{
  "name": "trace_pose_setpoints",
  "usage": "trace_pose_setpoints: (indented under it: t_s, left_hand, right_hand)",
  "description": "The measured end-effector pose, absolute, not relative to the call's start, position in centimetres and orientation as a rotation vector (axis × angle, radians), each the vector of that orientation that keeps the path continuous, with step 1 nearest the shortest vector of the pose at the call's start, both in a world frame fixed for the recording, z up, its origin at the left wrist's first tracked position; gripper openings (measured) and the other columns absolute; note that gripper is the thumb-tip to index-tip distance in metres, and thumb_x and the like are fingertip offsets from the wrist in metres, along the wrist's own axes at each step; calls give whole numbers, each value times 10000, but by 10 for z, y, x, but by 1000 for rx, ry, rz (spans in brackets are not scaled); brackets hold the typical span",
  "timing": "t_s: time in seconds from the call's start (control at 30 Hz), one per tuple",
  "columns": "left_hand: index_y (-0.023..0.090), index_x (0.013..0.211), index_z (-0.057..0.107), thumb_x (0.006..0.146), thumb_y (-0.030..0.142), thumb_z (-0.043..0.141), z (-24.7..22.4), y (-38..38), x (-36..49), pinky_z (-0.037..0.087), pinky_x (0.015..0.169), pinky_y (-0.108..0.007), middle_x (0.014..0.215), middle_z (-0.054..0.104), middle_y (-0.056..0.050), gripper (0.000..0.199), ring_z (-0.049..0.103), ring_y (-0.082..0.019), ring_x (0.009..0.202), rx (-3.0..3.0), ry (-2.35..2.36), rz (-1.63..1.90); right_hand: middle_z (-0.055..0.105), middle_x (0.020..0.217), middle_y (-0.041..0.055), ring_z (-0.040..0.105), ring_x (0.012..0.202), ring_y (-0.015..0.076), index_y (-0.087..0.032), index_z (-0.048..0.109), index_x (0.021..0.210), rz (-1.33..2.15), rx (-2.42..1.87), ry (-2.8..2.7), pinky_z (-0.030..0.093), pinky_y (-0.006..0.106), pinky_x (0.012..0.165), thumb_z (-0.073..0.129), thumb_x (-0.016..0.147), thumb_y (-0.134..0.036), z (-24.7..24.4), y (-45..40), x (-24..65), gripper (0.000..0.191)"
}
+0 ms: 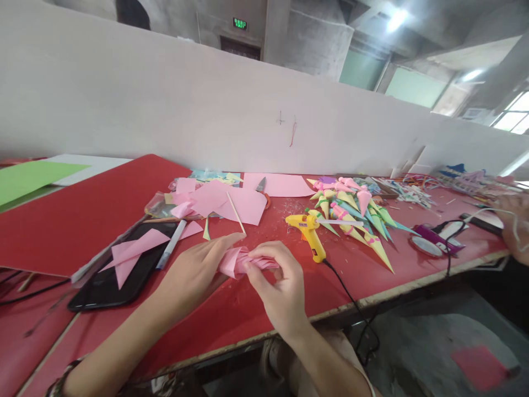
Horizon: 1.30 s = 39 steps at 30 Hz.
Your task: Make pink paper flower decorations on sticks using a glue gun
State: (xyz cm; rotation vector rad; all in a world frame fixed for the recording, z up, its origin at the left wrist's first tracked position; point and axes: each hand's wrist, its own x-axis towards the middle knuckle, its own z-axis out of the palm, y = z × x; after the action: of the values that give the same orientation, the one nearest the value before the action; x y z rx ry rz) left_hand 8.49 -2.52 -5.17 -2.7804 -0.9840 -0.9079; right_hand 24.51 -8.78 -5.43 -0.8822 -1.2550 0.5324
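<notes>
Fingers (257, 280) nearly closed, your right hand (285, 289) pinches the folded pink paper (235, 262) above the red table (231, 317) while your left hand (197, 267) curls about the paper's left end, probably so the folds can't spring open, the glue gun (314, 242) lying near on the right.

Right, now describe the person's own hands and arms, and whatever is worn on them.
The left hand and right hand are ungloved, with no ring showing. Both forearms are bare. A dark, patterned band circles the left arm near the picture's corner, perhaps a bracelet or a cuff. A pale edge at the right arm may be a sleeve hem.
</notes>
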Motion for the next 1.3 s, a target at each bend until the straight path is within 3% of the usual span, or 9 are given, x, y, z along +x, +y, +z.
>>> trace_pose_setpoints:
  t_s: [0.47,1.0,1.13,1.3]
  left_hand:
    - [181,1228,472,867,186,316,-41,-32,94,516,604,-271,930,721,-82,394,684,-210,743,-2835,-921,-775]
    - [244,1297,377,935,326,382,-49,-27,90,512,644,-231,1066,687,-61,371,683,-182,812,-2928,-846,-956]
    - [243,1292,363,905,275,423,-47,-29,90,500,627,-224,1024,688,-47,394,675,-168,773,-3028,-951,-968]
    - [210,1227,399,819,201,446,-46,-30,89,468,567,-225,902,686,-27,411,643,-156,681,-3188,-1105,-1005]
  right_hand:
    - [617,783,25,605,749,160,-233,658,797,390,-940,-1301,508,274,652,629,782,-143,-54,-88,243,95]
    - [560,886,37,595,816,150,-221,665,905,356,-953,-1371,518,246,688,592,825,-228,-57,-89,243,108]
    - [543,970,48,580,898,161,-220,611,1043,361,-921,-1435,515,273,776,594,818,-240,-57,-91,243,227]
    - [483,1155,78,482,1098,193,-236,396,1304,366,-905,-1609,434,358,971,570,818,-224,-56,-94,246,517]
